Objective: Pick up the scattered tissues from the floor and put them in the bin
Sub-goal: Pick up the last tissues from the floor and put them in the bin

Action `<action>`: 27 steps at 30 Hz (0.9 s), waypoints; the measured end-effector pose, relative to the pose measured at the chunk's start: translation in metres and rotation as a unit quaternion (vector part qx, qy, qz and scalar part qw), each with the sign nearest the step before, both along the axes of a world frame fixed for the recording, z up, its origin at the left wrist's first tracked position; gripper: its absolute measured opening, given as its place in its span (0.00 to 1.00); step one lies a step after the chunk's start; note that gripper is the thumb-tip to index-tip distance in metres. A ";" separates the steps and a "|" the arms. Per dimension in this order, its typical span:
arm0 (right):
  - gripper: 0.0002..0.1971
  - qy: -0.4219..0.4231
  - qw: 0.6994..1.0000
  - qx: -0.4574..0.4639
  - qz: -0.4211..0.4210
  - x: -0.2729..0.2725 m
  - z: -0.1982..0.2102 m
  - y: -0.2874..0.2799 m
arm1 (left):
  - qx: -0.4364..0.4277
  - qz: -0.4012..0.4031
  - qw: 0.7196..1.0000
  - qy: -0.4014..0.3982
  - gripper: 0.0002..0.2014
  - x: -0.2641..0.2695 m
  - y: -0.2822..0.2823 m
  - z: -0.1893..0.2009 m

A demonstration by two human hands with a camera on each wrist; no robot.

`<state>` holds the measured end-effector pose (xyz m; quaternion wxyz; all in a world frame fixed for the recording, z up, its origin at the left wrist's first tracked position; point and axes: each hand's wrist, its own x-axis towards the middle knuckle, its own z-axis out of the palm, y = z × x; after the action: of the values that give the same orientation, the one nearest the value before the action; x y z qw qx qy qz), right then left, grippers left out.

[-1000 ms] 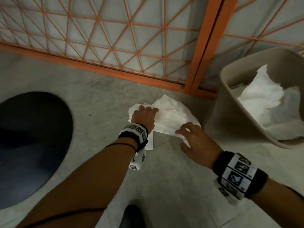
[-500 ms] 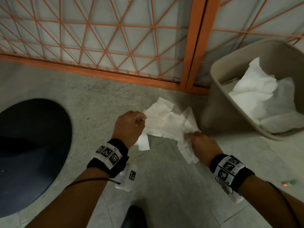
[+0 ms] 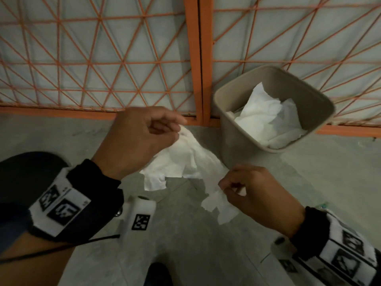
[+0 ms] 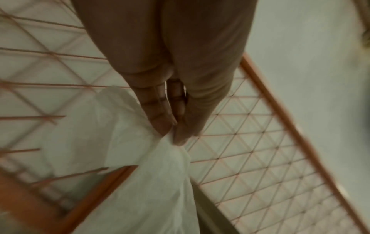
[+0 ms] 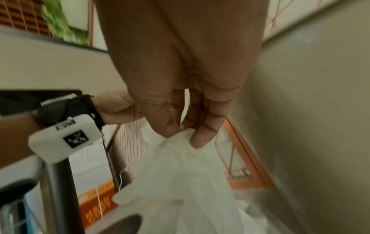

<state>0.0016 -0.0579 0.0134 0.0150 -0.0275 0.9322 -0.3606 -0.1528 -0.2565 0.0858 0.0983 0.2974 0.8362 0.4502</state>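
White, limp tissue (image 3: 181, 159), feather-light and likely easy to tear, hangs pinched at opposite edges by left hand (image 3: 142, 139) and right hand (image 3: 253, 195), short of the bin (image 3: 226, 129).

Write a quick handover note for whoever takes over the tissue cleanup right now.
Left hand: pinches the upper end of the tissue.
Right hand: pinches its lower end; the tissue hangs between both hands, beside the bin.
Done: white tissues already lie in the bin.
Left: carry this tissue over the bin and drop it in. No other loose tissues show on the floor in view.
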 end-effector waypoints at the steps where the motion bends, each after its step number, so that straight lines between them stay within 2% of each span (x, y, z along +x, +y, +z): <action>1: 0.09 0.019 1.000 -0.010 -0.010 0.004 0.016 0.003 | 0.023 -0.014 1.000 0.011 0.15 0.003 0.011 0.015; 5: 0.08 0.112 0.990 -0.025 -0.076 0.015 0.074 0.026 | 0.091 -0.073 0.992 0.056 0.13 0.013 0.062 0.063; 8: 0.09 0.187 0.970 0.000 -0.154 0.011 0.108 0.055 | 0.137 -0.089 0.981 0.103 0.11 0.020 0.102 0.090; 13: 0.08 0.234 0.943 0.014 -0.238 -0.018 0.136 0.107 | 0.193 -0.080 0.974 0.084 0.12 0.023 0.157 0.097; 16: 0.07 0.208 0.944 0.036 -0.252 -0.042 0.124 0.126 | 0.142 -0.035 0.987 0.062 0.14 0.020 0.180 0.072; 20: 0.10 0.124 0.960 0.064 -0.241 -0.060 0.094 0.129 | -0.007 0.000 1.000 0.027 0.17 0.010 0.190 0.019; 23: 0.11 0.045 0.971 0.126 -0.199 -0.065 0.079 0.126 | -0.122 -0.038 0.991 0.029 0.16 0.009 0.184 -0.005; 25: 0.11 -0.022 0.971 0.172 -0.162 -0.066 0.077 0.123 | -0.181 -0.091 0.977 0.061 0.14 0.014 0.173 -0.006; 27: 0.13 -0.071 0.967 0.208 -0.132 -0.068 0.076 0.120 | -0.171 -0.139 0.971 0.093 0.16 0.020 0.158 0.000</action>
<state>-0.0663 0.0621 0.0892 0.0388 0.1256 0.9785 -0.1587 -0.1325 -0.0985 0.0858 0.1308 0.4304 0.8565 0.2531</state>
